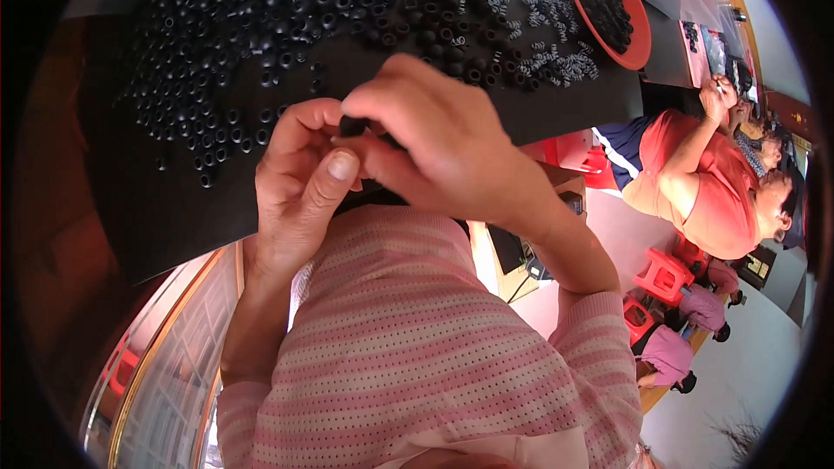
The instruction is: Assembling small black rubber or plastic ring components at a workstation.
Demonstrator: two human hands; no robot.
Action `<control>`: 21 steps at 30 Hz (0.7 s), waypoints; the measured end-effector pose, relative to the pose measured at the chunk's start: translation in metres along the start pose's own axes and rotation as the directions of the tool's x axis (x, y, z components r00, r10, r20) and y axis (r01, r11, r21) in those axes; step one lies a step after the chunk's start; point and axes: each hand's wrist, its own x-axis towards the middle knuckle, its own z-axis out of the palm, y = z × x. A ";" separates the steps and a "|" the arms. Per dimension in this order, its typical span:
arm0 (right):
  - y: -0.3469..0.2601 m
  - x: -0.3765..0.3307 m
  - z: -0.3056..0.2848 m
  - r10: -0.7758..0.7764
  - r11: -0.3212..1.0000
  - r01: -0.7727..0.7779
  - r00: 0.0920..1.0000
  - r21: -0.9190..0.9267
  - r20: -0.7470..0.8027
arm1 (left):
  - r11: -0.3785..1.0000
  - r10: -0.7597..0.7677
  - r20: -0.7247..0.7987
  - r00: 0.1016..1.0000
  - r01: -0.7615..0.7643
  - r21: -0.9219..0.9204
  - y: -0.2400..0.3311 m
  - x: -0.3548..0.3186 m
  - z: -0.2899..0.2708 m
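Black small part [352, 127] is sitting pinched in the right hand [434, 130], near the edge of the dark table [174, 217]; left hand [291, 174] is curling beside it, clamp hidden, can't tell; probably handling light, stiff, slightly slick; sides are looking best to hold.

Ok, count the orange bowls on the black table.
1: the orange bowl at the far right of the black table, filled with small black pieces. More could be hidden beyond the view.
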 end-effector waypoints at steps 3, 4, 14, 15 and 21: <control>-0.005 -0.004 0.009 0.022 1.000 -0.022 0.999 0.018 -0.029 | 0.999 -0.010 -0.005 1.000 0.010 0.052 0.007 0.003 0.005; -0.004 -0.006 0.010 0.000 1.000 0.000 1.000 -0.004 -0.026 | 0.997 0.007 -0.026 1.000 -0.005 0.080 0.005 0.003 0.005; 0.045 -0.015 -0.078 -0.065 0.921 0.008 0.989 -0.389 -0.135 | 0.995 -0.027 -0.038 0.999 0.031 0.096 0.010 0.004 0.008; 0.063 -0.016 -0.095 0.036 0.919 -0.096 0.986 -0.381 -0.162 | 0.995 -0.034 -0.017 0.999 0.035 0.098 0.008 0.005 0.010; 0.109 0.003 -0.121 0.227 0.745 -0.184 0.974 -0.642 -0.016 | 0.984 -0.040 -0.018 0.999 0.043 0.175 -0.001 0.007 0.011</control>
